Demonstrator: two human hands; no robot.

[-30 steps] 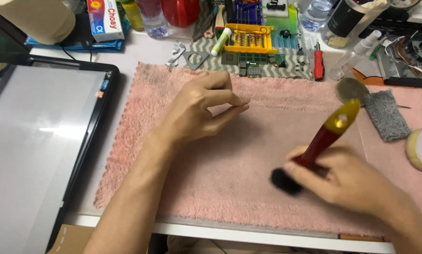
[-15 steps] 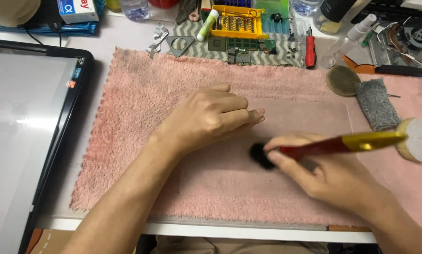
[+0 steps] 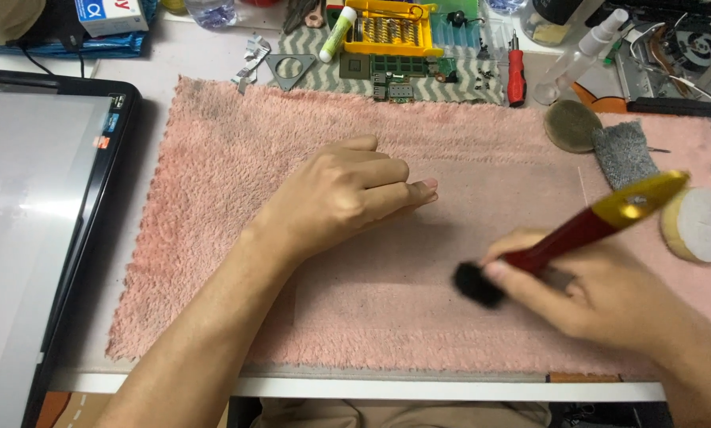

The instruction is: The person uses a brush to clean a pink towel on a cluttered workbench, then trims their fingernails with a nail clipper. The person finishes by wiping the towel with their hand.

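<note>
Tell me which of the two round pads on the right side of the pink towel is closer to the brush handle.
The pale yellow and white round pad, just beyond the brush handle's gold tip. The darker olive-brown round pad lies farther up, beside the grey cloth.

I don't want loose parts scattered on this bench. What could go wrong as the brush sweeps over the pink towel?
1. The brush in the right hand has its long handle pointing toward the round white pad; a wide stroke might knock it.
2. Dust flicked off the pink towel could land on the green circuit boards at the far edge.
3. The left hand presses only the towel's middle, so its edges may bunch.
</note>
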